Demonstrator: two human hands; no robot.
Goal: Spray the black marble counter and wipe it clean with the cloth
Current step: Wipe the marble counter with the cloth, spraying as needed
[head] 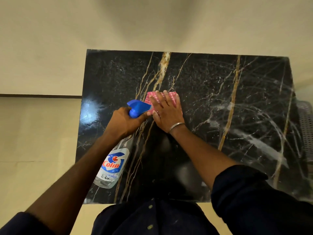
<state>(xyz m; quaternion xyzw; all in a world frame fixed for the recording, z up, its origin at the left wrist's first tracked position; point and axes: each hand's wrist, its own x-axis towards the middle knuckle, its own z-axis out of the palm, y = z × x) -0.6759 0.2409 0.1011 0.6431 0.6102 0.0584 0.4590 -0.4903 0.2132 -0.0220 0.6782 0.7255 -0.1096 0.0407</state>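
Note:
The black marble counter [211, 102] with gold and white veins fills the middle of the view. My left hand [124, 122] grips the neck of a clear spray bottle [112, 167] with a blue trigger head [138, 107]; the nozzle points away from me, over the counter. My right hand [166, 112] lies flat, fingers spread, pressing a pink checked cloth [171, 97] onto the marble just right of the nozzle. Fine droplets speckle the far half of the surface. A silver bangle sits on my right wrist.
Cream walls rise behind and to the left of the counter. A pale floor [33, 150] lies left of the slab and below its near edge. A grey perforated object [306, 126] shows at the right edge. My dark shirt fills the bottom.

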